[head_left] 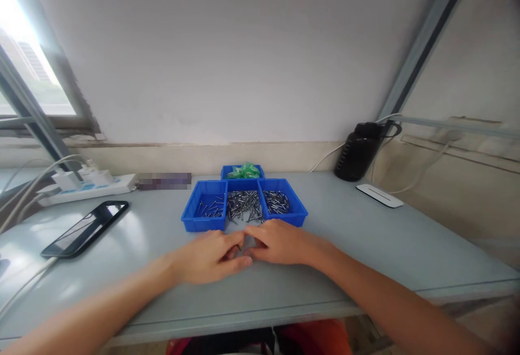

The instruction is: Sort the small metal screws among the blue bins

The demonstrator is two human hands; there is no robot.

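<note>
Held left hand (211,257) and right hand (280,241) close together above the near middle of the table (284,292), with fingers bent and fingertips almost meeting. Seemed to pinch a small dark piece (239,247) at the left fingertips, but could not tell surely; could not tell either about any grasp in the right. Had a loose pile of slim metal fasteners (244,203) just beyond the hands, lying on the table between left blue bin (203,225) and right blue bin (298,219). Saw few fasteners in the left bin, many more in the right one. Saw, farther back, far blue bin (242,185) with green bags (247,170); at far right, black bottle (357,152) near white flat device (379,196); at left, dark phone (85,230) near white power strip (122,184).
</note>
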